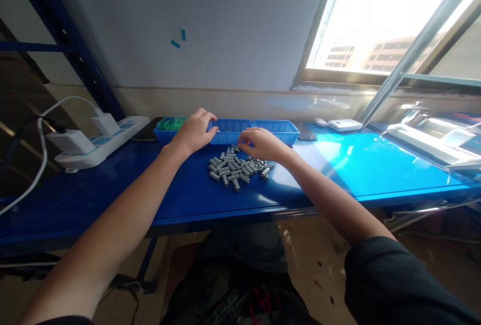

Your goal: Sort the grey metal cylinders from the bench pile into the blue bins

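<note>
My left hand point(196, 132) hovers over the long blue plastic bin point(278, 139), its thumb and index finger apart. A thin small item may lie by the thumb tip, too small to make out. Over the bin's front edge, my right hand point(259, 143) has its fingers curled and the fingertips close together; what they hold, if anything, is hidden. Just below it on the blue table lies a pile of short grey metal cylinders point(224, 170). Smaller metal pieces point(259, 166) are heaped at the pile's right side. Green plastic material point(171, 123) fills the bin's left compartment.
A white power strip point(108, 139) with plugged-in adapters and cables stands on the left of the blue table point(180, 200). A dark flat object point(148, 129) lies beside the bin. To the right are a small white box point(344, 124) and another white power strip point(424, 142).
</note>
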Tool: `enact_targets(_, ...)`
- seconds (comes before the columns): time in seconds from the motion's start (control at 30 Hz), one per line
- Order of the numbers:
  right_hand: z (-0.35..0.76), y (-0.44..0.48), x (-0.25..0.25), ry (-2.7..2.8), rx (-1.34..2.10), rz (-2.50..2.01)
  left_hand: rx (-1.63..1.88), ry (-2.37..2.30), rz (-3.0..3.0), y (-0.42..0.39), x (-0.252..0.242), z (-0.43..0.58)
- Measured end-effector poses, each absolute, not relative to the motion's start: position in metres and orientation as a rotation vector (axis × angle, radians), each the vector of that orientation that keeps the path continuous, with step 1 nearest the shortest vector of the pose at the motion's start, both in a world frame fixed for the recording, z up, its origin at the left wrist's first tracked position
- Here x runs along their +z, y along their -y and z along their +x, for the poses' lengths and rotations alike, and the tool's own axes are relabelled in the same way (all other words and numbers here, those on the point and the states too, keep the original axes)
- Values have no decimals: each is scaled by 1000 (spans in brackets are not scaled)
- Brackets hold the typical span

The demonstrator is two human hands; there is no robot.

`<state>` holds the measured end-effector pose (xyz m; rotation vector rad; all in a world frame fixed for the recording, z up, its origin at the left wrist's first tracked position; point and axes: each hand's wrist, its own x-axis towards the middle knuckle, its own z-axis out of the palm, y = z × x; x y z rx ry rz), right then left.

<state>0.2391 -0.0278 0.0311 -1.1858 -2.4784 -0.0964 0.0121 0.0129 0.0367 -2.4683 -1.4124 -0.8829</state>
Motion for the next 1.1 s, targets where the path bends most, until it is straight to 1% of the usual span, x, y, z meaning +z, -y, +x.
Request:
enact_targets(0.1,245,24,28,2682,67,-1239,-531,1424,-2733,-7,30,17)
enact_targets(0.2,249,20,26,2791,261,-1307,-205,1571,-2846,6,32,26)
enact_targets(0.27,249,19,25,2789,297,-1356,-32,1635,-2857,12,34,31)
enact_targets(0.33,246,20,25,2795,273,-1384,56,1620,-2836,14,34,33)
enact_targets(0.43,244,23,30,2734,133,-1252,100,1560,-2798,11,32,31)
enact_targets(0.53,254,19,40,2390,-170,-1141,168,1565,-2795,9,34,29)
enact_targets(0.63,278,8,43,2019,-406,-1369,220,1632,-2738,11,35,31)
enact_targets(0.7,294,-2,36,1934,-438,-1591,199,1683,-2656,13,34,35)
enact_targets(0.77,303,-8,27,1939,-400,-1730,159,1712,-2594,15,31,38)
enact_targets(0.87,297,-9,21,1954,-348,-1694,0,1685,-2594,17,31,39)
enact_targets(0.93,282,-3,24,1973,-336,-1544,-325,1592,-2571,15,36,37)
enact_targets(1.03,256,14,33,2124,-230,-1327,-904,1431,-2358,3,48,33)
enact_targets(1.1,244,24,36,2332,-104,-1241,-1076,1393,-2232,-12,51,32)
